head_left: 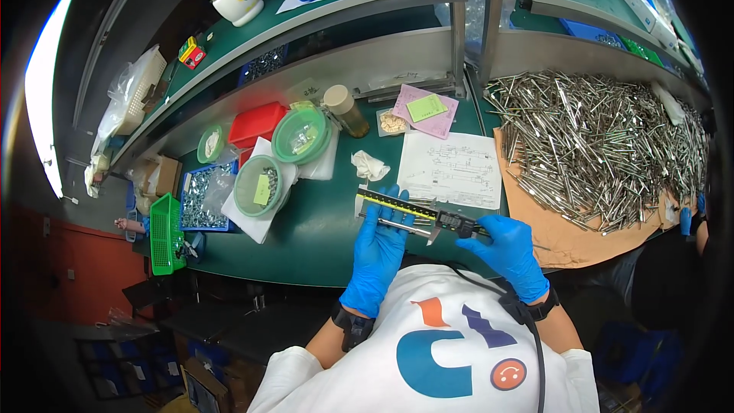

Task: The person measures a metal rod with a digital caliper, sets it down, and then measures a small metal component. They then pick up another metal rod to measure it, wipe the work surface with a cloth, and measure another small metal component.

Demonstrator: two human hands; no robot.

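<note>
Your right hand (508, 248) is closed round the caliper (417, 209) near its display (456, 223), above the bench (325, 226); your half-curled left hand (376, 248) sits under it and a slim metal rod (419, 232), grip unclear. Caliper's likely stiff, knock-sensitive: hold its body; rod probably slick, pinch mid-length.

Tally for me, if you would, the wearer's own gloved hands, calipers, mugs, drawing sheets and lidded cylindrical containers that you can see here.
Wearer's gloved hands: 2 (left hand, right hand)
Digital caliper: 1
Mug: 1
Drawing sheet: 1
Lidded cylindrical container: 1
Total: 6
</note>
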